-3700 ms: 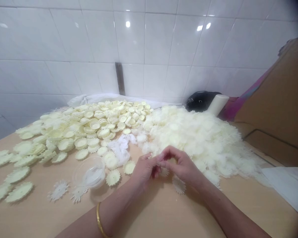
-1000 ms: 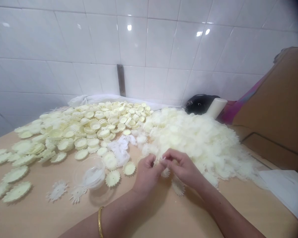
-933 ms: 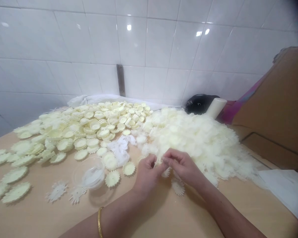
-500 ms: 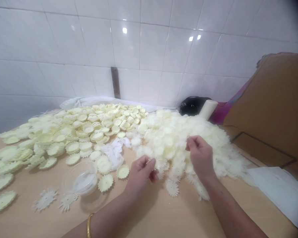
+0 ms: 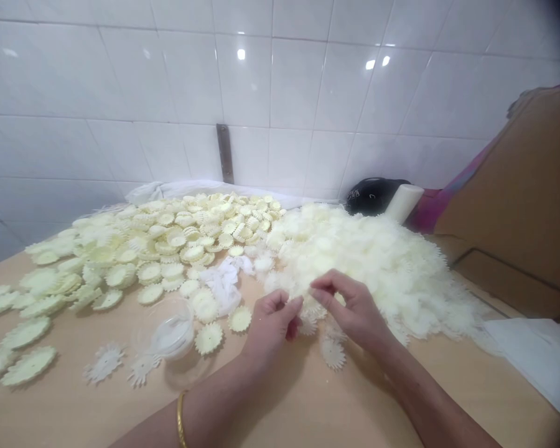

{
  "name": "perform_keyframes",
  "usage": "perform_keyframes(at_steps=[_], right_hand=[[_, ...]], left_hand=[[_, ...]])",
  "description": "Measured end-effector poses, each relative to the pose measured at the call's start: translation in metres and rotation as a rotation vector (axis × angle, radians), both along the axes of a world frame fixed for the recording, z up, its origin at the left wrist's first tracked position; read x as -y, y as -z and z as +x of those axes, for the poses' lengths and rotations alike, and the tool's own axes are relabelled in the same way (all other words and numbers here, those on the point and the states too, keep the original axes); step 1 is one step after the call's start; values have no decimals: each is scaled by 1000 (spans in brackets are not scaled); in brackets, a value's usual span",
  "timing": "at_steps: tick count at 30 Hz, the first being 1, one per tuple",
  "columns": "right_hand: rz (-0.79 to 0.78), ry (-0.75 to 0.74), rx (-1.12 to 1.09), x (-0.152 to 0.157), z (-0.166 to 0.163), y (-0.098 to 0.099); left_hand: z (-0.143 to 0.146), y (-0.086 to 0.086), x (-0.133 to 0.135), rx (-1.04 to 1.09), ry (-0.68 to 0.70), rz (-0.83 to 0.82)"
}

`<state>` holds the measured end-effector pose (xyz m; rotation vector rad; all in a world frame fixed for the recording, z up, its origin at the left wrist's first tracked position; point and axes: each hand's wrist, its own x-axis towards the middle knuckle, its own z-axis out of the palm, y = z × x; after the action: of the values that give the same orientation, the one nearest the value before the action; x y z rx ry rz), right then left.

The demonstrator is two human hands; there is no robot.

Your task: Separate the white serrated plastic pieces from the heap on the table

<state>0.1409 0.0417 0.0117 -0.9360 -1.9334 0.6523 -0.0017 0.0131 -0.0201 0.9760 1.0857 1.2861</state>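
My left hand (image 5: pixel 273 320) is closed in a pinch above the table, thumb against curled fingers; what it holds is too small to make out. Close beside it, my right hand (image 5: pixel 345 308) pinches with thumb and forefinger, the tips near my left thumb, and its contents do not show clearly either. Behind my right hand spreads a heap of thin, whitish petal-edged discs (image 5: pixel 359 249). One such loose disc (image 5: pixel 332 353) lies below my hands. To the left is a pile of thicker cream scalloped discs (image 5: pixel 168 236), with one disc (image 5: pixel 240 318) close to my left hand.
A clear round bowl (image 5: pixel 172 336) with white contents stands at left, near two white cut-out discs (image 5: pixel 105 363). A crumpled white cloth (image 5: pixel 221 286) lies between the heaps. At right are a cardboard box (image 5: pixel 522 211), a white roll (image 5: pixel 405 203), a black bag (image 5: pixel 373 196) and a white sheet (image 5: pixel 536 361).
My right hand has come down and left from over the whitish heap to beside my left hand. The left stays pinched in nearly the same place. The view has shifted slightly.
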Motion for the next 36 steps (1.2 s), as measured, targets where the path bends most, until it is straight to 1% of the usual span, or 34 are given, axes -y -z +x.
perform_keyframes(at_steps=[4, 8, 10, 12, 13, 15, 16, 20, 22, 28, 31, 32, 33, 36], right_hand=[[-183, -132, 0, 4, -5, 0], [-422, -307, -130, 6, -9, 0], [-516, -386, -185, 7, -10, -1], [-571, -411, -203, 7, -10, -2], [-576, -401, -198, 6, -9, -2], [-534, -352, -158, 5, -8, -1], [-485, -316, -124, 5, -7, 0], [-190, -119, 59, 1, -4, 6], [-94, -21, 108, -1, -3, 7], [1, 196, 70, -4, -1, 7], [9, 324, -33, -8, 4, 5], [-9, 341, -76, -9, 6, 4], [-36, 327, -108, -9, 7, 3], [-99, 161, -98, -5, 3, 1]], left_hand=[[-2, 0, -1, 28, 27, -25], [0, -3, -1, 42, 14, -102], [1, -5, -1, 26, 14, -135], [3, -7, 0, 10, 17, -163], [3, -8, 0, 11, 15, -174], [3, -8, 0, 34, 19, -170], [2, -8, 0, 56, 39, -152], [0, -4, -2, 144, 160, -77], [0, -3, -2, 164, 160, -73], [2, -3, -2, 150, 112, -72], [0, -3, -4, 133, 53, -84], [0, -3, -4, 127, 34, -88], [-1, -3, -5, 121, 19, -91], [0, -4, -3, 97, -8, -76]])
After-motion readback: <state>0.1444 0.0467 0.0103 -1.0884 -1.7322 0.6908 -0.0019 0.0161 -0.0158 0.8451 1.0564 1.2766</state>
